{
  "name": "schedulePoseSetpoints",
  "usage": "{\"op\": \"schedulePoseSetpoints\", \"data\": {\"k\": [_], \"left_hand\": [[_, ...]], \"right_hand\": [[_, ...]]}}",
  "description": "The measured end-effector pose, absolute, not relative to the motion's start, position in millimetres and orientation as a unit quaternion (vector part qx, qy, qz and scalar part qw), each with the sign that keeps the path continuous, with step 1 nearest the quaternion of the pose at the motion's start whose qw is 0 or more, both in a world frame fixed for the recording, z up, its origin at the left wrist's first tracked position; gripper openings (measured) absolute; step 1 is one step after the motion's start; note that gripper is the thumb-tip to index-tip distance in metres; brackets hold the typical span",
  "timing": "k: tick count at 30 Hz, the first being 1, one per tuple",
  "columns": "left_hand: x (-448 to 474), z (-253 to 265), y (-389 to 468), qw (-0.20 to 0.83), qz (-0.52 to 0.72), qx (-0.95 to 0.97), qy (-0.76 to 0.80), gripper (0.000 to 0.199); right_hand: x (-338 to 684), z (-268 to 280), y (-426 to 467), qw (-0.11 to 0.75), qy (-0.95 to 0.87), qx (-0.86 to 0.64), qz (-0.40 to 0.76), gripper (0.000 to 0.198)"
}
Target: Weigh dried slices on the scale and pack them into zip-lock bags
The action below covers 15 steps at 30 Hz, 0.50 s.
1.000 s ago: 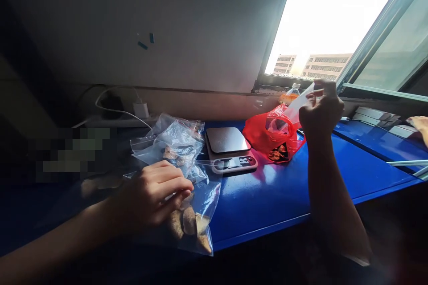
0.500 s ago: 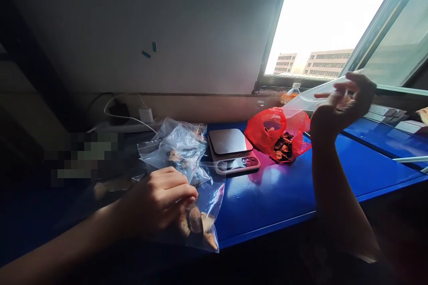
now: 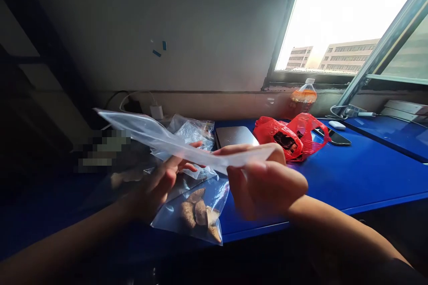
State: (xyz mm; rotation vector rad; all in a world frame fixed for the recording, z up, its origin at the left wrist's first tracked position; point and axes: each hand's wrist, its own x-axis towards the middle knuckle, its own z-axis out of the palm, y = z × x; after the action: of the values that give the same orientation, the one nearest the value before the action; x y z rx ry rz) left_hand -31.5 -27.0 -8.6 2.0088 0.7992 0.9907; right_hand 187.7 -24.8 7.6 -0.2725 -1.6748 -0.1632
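Observation:
My right hand [image 3: 270,182] is closed on one end of a translucent plastic bag [image 3: 143,131], which stretches across the front of me to the left and looks flat. My left hand [image 3: 157,187] is under the bag's middle with its fingers apart; whether they touch it I cannot tell. Below lies a clear zip bag [image 3: 170,216] holding several brown dried pieces [image 3: 200,213]. Other clear bags [image 3: 192,131] are heaped behind my left hand. Beyond my right hand, a kitchen scale [image 3: 234,136] is partly hidden by the hand and the held bag.
A red plastic bag [image 3: 314,136] with dark dried pieces stands right of the scale. Behind it are a drink bottle [image 3: 303,98], a phone [image 3: 339,137] and a white case [image 3: 336,125]. A white charger [image 3: 156,111] sits by the wall. The blue table [image 3: 361,178] has a front edge near me.
My right hand has come down and left from beside the window, bringing the translucent bag in front of me. My left hand has lifted off the zip bag and spread its fingers.

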Motion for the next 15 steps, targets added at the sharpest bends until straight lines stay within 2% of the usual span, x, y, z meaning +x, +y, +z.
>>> {"op": "schedulePoseSetpoints", "data": {"k": [1,3,5,7,11,15], "left_hand": [[-31,-8,-25,0.412,0.435,0.743,0.3,0.071],[-29,-5,-19,0.46,0.537,0.649,0.28,0.05],[-30,1,-12,0.478,0.603,0.572,0.285,0.028],[-35,7,-6,0.493,0.626,0.52,0.307,0.018],[-46,15,1,0.525,0.632,0.46,0.337,0.023],[-49,18,1,0.529,0.563,0.543,0.33,0.026]], "right_hand": [[187,11,-22,0.69,-0.715,-0.082,-0.08,0.063],[187,15,-16,0.726,-0.684,-0.046,-0.055,0.06],[189,15,-10,0.711,-0.696,-0.097,0.03,0.053],[191,12,-6,0.684,-0.703,-0.16,0.111,0.047],[198,9,-1,0.652,-0.697,-0.217,0.207,0.042],[213,16,9,0.622,-0.711,-0.23,0.235,0.028]]}}
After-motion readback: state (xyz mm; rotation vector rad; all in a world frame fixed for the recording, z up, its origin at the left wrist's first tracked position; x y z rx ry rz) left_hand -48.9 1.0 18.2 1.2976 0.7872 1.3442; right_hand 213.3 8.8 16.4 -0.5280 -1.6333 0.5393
